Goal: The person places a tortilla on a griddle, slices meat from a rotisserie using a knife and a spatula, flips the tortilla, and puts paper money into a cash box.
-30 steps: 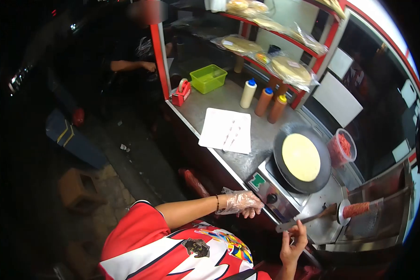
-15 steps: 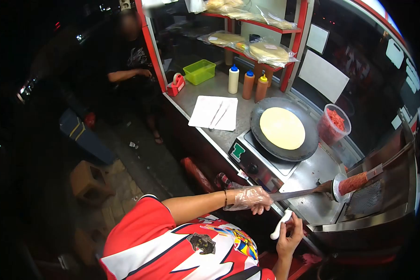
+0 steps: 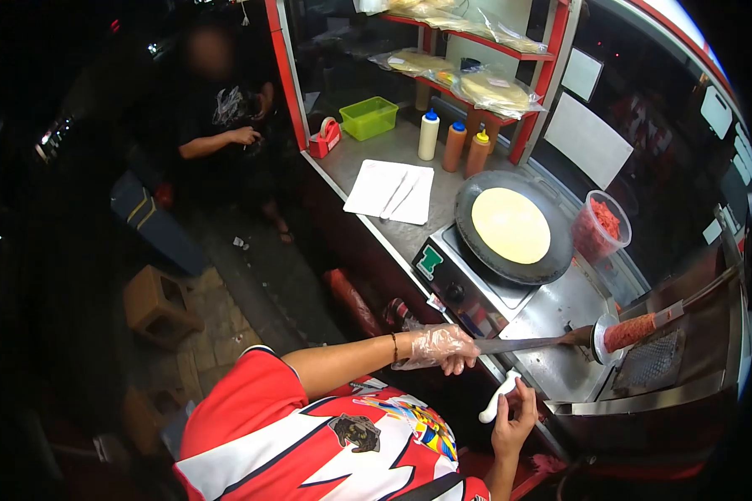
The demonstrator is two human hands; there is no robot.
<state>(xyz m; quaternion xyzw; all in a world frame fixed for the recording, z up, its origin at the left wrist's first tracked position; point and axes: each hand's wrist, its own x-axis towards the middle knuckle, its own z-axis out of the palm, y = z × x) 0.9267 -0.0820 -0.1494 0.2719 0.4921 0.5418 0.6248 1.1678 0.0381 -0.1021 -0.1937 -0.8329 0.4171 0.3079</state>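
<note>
My left hand (image 3: 443,347), in a clear plastic glove, is closed around a long, flat metal tool (image 3: 526,343). The tool's brownish far end reaches the round plate under a spit of meat (image 3: 630,332). My bare right hand (image 3: 516,417) is below and to the right, its fingers closed on a white handle (image 3: 498,399) like that of a knife. I cannot make out a blade on it. Beyond my hands, a yellow flatbread (image 3: 510,225) lies in a black round pan (image 3: 475,255) on a stove (image 3: 453,282).
A tub of red shreds (image 3: 603,219) stands right of the pan. Sauce bottles (image 3: 454,147), white paper with tongs (image 3: 368,188), a green basket (image 3: 369,118) and a red tape dispenser (image 3: 325,139) are on the counter. A person (image 3: 226,125) stands beyond it.
The view has shifted slightly, with the counter things now a little further right and up. The person beyond the counter shows both hands in front of the body. My two hands keep their holds.
</note>
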